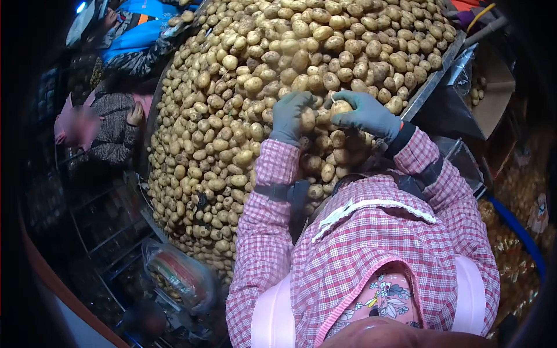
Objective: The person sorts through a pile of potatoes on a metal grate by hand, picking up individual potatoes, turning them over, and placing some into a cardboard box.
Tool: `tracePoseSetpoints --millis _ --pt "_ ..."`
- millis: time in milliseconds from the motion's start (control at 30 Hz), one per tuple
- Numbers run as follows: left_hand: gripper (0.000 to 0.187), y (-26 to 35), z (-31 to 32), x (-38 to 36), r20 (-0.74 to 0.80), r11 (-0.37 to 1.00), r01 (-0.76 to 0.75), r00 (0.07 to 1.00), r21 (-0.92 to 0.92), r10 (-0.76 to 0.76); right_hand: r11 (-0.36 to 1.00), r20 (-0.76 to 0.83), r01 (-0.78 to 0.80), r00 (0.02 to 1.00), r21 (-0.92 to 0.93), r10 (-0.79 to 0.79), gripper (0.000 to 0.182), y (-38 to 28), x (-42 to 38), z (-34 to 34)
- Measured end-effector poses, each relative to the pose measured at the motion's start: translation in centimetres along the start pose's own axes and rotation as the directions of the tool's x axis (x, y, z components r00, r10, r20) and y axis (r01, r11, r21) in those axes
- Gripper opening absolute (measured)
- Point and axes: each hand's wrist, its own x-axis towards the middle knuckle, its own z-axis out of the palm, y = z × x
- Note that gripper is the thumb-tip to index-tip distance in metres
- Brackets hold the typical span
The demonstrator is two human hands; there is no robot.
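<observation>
A large heap of potatoes (214, 139) fills the sorting table in front of me. My left hand (288, 118), in a grey-green glove, is closed around a potato (307, 120) at the near middle of the heap. Just to the right, my gloved right hand (368, 115) pinches another potato (341, 111) between thumb and fingers. A thin pale strand shows at the top of that potato. More potatoes lie below and between both hands, partly in shadow.
The table's metal edge (432, 78) runs along the right. Beyond it stands an open cardboard box (493, 87) with some potatoes. A person (113, 124) sits at the left, another in blue (136, 35) farther up. A clear plastic bag (177, 275) is at lower left.
</observation>
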Motion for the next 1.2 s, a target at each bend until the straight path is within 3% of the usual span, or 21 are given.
tracePoseSetpoints --millis 100,133,233,267,367,467,567,600,700,733,833,867,967,1000,1100,1133,1200 --pt "0.02 1.2 1.6 -1.6 0.125 0.985 -0.04 0.992 0.167 0.019 0.883 -0.027 0.091 0.993 -0.46 -0.117 0.049 1.4 -0.1 0.0" --pt "0.025 3.2 3.2 -3.0 0.126 0.946 0.073 0.985 0.315 -0.118 0.841 -0.017 0.054 0.997 -0.539 -0.075 0.05 1.5 0.0 0.2" --pt "0.026 3.9 5.0 -4.2 0.068 0.899 0.102 0.987 0.426 -0.144 0.738 -0.056 0.011 0.996 -0.675 -0.066 0.053 0.2 -0.5 1.3" --pt "0.023 2.4 4.6 -3.8 0.074 0.922 0.061 0.993 0.382 -0.096 0.709 -0.066 0.032 0.992 -0.704 -0.111 0.05 0.5 -0.4 1.6" --pt "0.02 3.0 4.6 -5.0 0.133 0.966 0.025 0.989 0.258 -0.061 0.874 0.009 -0.044 0.998 -0.484 0.055 0.048 0.5 0.0 1.0" --pt "0.017 3.9 3.8 -5.5 0.155 0.955 0.044 0.983 0.295 -0.093 0.867 -0.007 0.103 0.993 -0.487 -0.121 0.038 1.7 0.1 1.1" --pt "0.013 4.3 1.9 -6.1 0.187 0.992 0.079 0.98 -0.101 -0.059 0.983 0.024 -0.033 0.999 -0.18 0.037 0.032 1.6 0.3 -1.0" --pt "0.028 2.8 0.4 -5.1 0.146 0.989 0.075 0.988 -0.13 -0.056 0.988 0.066 -0.154 0.986 0.011 0.153 0.025 0.7 -0.1 -1.5" --pt "0.048 2.2 -0.3 -4.3 0.121 0.884 0.189 0.981 -0.427 -0.151 0.933 0.034 -0.043 0.999 0.359 0.032 0.019 2.8 0.2 -2.3" --pt "0.063 1.7 0.1 -3.9 0.111 0.866 0.208 0.978 -0.455 -0.177 0.889 0.117 -0.066 0.993 0.454 0.013 0.017 3.0 -0.1 -2.7" --pt "0.065 2.4 2.2 -4.2 0.08 0.756 0.254 0.963 -0.603 -0.259 0.909 0.087 0.027 0.994 0.416 -0.07 0.02 4.5 -0.7 -1.6" --pt "0.069 2.9 3.3 -4.6 0.057 0.8 0.199 0.978 -0.567 -0.203 0.968 0.077 0.232 0.968 0.093 -0.239 0.019 5.5 -0.6 -1.6" --pt "0.068 0.7 2.8 -3.4 0.082 0.825 0.207 0.978 -0.526 -0.193 0.99 0.017 -0.007 1.0 0.139 0.004 0.02 1.0 -2.2 -0.2" --pt "0.068 1.2 2.7 -3.6 0.116 0.848 0.245 0.97 -0.47 -0.216 0.992 -0.041 0.09 0.995 0.091 -0.086 0.025 1.3 -1.9 0.0" --pt "0.068 1.3 3.1 -3.4 0.1 0.902 0.238 0.971 -0.36 -0.216 0.914 0.089 -0.227 0.974 0.336 0.209 0.034 0.4 -2.5 -1.0" --pt "0.068 1.5 3.2 -3.3 0.117 0.909 0.236 0.971 -0.344 -0.208 0.918 0.069 -0.246 0.969 0.312 0.236 0.045 0.0 -2.7 -1.2" --pt "0.067 1.8 3.8 -3.4 0.158 0.92 0.238 0.968 -0.311 -0.197 0.875 0.091 -0.333 0.942 0.352 0.322 0.046 -0.5 -2.7 -1.6"
